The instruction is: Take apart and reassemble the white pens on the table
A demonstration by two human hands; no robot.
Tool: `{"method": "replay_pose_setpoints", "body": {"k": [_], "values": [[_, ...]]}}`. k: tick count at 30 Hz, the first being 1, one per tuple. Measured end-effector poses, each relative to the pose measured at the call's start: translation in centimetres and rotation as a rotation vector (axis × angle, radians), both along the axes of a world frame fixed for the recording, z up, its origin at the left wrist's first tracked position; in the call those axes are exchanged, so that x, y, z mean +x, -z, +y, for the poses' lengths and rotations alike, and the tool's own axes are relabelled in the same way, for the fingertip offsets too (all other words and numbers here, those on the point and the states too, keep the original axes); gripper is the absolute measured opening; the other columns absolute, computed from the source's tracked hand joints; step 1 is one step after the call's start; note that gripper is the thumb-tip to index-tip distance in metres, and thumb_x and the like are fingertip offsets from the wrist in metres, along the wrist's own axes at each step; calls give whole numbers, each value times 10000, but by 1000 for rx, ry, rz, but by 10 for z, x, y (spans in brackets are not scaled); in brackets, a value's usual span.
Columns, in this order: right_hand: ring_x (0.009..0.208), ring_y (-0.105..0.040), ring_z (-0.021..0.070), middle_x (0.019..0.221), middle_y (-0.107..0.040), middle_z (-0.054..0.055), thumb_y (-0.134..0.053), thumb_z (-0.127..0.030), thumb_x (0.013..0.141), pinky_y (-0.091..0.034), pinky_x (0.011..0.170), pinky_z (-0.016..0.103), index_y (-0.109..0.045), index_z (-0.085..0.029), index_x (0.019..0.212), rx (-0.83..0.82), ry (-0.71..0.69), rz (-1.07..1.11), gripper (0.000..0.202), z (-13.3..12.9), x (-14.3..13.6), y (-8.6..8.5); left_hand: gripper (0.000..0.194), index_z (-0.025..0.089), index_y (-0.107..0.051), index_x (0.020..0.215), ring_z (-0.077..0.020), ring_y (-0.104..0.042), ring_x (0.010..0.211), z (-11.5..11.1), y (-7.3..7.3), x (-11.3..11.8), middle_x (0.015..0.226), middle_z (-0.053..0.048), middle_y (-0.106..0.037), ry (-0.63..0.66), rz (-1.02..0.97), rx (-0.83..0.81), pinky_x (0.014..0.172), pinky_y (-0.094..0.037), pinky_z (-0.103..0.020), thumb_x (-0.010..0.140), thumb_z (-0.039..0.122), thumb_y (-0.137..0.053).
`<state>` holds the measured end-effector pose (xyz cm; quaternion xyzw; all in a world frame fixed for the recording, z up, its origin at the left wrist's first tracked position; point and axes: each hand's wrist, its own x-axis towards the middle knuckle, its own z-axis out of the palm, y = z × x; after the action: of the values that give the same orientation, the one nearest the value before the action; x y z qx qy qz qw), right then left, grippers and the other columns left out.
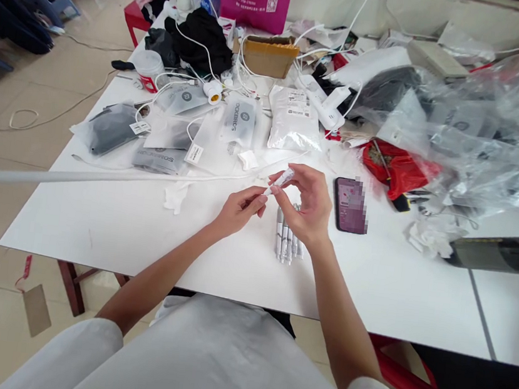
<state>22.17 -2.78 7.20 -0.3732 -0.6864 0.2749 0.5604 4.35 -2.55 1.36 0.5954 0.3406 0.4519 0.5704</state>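
Both hands meet over the white table (pixel 215 246) on a small white tube (pixel 280 181), which is tilted with its upper end to the right. My left hand (pixel 241 210) pinches the lower end between thumb and fingers. Around the upper end curl the thumb and fingers of my right hand (pixel 308 202). What the tube is exactly, I cannot make out. Under my right hand lies a bundle of several slim white-and-grey tubes (pixel 287 242), side by side and partly hidden by that hand.
A phone (pixel 350 205) lies right of my right hand. Bagged dark items (pixel 111 129), a white parcel (pixel 294 120), cables and a small cardboard box (pixel 269 57) crowd the back. A pale rod (pixel 100 179) crosses from the left. Plastic wrap (pixel 494 129) heaps at right.
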Motion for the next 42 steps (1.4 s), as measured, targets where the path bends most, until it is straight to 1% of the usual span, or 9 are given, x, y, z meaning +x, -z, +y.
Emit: {"method": "replay_pose_setpoints", "body": {"k": [12,17,19,22,24,29,31,36,42], "values": [[1068,-762,262,1185,-720,61,-695,-524,1016,-654,928,517,-433,-403,1510,-14,219,281,572,18,17,21,432,186,-756,1179,-119,-516,626,1,-2,-1,693,-2,-602,-22,38,-5,587,-365,-272,1071,577,-608],[1095,-737,202,1148,-692,14,-848,-475,875,-614,924,373,-653,-329,1216,-340,200,728,419,25,32,35,444,179,-764,1196,-114,-498,624,3,0,-1,693,1,-598,-32,74,-9,583,-350,-260,1071,576,-607],[951,-715,156,1022,-662,-13,-905,-444,805,-596,839,315,-682,-301,1101,-434,145,820,397,26,32,38,448,175,-765,1192,-112,-493,620,3,1,-1,690,3,-592,-39,87,-10,577,-347,-258,1070,576,-608],[634,-515,96,760,-505,-57,-873,-508,842,-499,639,268,-718,-276,1018,-484,61,752,329,22,26,41,441,172,-772,1181,-110,-482,611,4,0,-1,681,7,-582,-39,111,-14,571,-345,-257,1066,568,-617],[583,-411,97,680,-418,-69,-837,-549,886,-432,589,271,-757,-261,1023,-483,36,554,329,16,20,42,433,171,-779,1173,-112,-497,623,5,0,-1,686,6,-581,-35,120,-12,580,-359,-255,1063,560,-625],[702,-514,129,764,-636,-4,-841,-526,897,-435,643,291,-799,-223,940,-462,90,209,309,5,9,45,409,159,-785,1134,-110,-515,642,7,2,-1,703,5,-596,-30,146,-6,608,-393,-250,1053,536,-653],[680,-504,122,749,-638,-6,-838,-541,894,-421,627,287,-788,-216,899,-444,157,280,328,7,10,47,410,158,-792,1136,-110,-518,645,7,2,-1,704,3,-596,-24,149,-14,608,-392,-252,1056,534,-648],[542,-308,76,610,-353,-87,-892,-534,831,-354,551,262,-730,-222,872,-386,246,677,354,22,27,43,423,154,-795,1138,-118,-545,663,5,-1,-1,706,-3,-593,-19,126,-45,614,-400,-253,1060,539,-637],[530,-277,82,612,-326,-91,-874,-525,842,-336,537,276,-721,-236,868,-394,236,672,327,22,28,42,425,148,-794,1125,-116,-531,656,4,-4,0,703,-3,-594,-10,129,-53,611,-396,-255,1057,537,-640]]}}
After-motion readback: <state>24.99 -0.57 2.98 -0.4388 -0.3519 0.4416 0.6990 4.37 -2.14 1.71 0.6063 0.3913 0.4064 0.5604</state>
